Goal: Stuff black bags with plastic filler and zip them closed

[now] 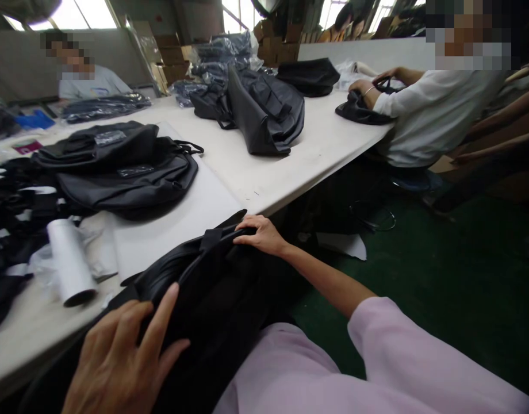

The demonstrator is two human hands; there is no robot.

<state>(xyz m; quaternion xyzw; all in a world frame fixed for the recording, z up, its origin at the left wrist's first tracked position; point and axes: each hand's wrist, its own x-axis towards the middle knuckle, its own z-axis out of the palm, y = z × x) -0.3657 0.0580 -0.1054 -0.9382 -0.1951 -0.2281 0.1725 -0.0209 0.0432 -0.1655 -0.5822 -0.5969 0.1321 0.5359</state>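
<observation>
With my right hand (264,234) I have the rim of a black bag (221,287) pinched at its far end, thumb on one side and fingers on the other. My left hand (118,351) is at the near end of the same bag, index finger stretched along it and thumb held out; the other fingers are bent over the dark material, and I cannot tell whether they grip it. The bag spans the space between both hands, against the edge of the white table (227,167) and beside the pink shirt (290,374).

Just beyond my left hand I see a hollow white roll (70,261) lying on its side next to crumpled clear plastic (46,267), with a heap of black straps (35,198) farther left. Past both hands, to the left of the right one, two black bags are stacked (130,178). Straight out from my right hand, well apart from it, a smooth black bag (268,109) stands slumped, with plastic-wrapped bundles (225,52) piled behind it.

To the far right of my right hand, a co-worker in white (424,121) has both hands at another dark bag (361,109). Far beyond my left hand, a second person (92,83) sits behind a wrapped dark package (104,106).
</observation>
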